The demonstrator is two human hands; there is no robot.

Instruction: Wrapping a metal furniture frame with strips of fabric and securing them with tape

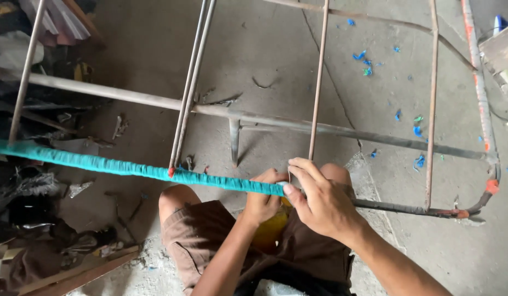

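We see the teal wrapping (128,167) covering the near bar of a rusty metal frame (432,104), ending just above our knees. Our right hand (319,200) pinches the bar at the wrap's end, thumb pressed on it, while our left hand (263,198) curls closed around the bar from beneath; blue scraps (363,57) litter the concrete floor (265,49) beyond.

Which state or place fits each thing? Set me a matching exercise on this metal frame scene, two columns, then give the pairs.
Column one:
1. teal wrapping on the metal frame bar
2. left hand
3. right hand
4. small blue scraps

Column two:
A. scattered on the concrete floor, upper right
B. gripping the bar from beneath, where the wrapping ends
C. runs from the left edge to the hands
D. on top of the bar, thumb pressed at the wrapping's end

Pairs: 1-C, 2-B, 3-D, 4-A
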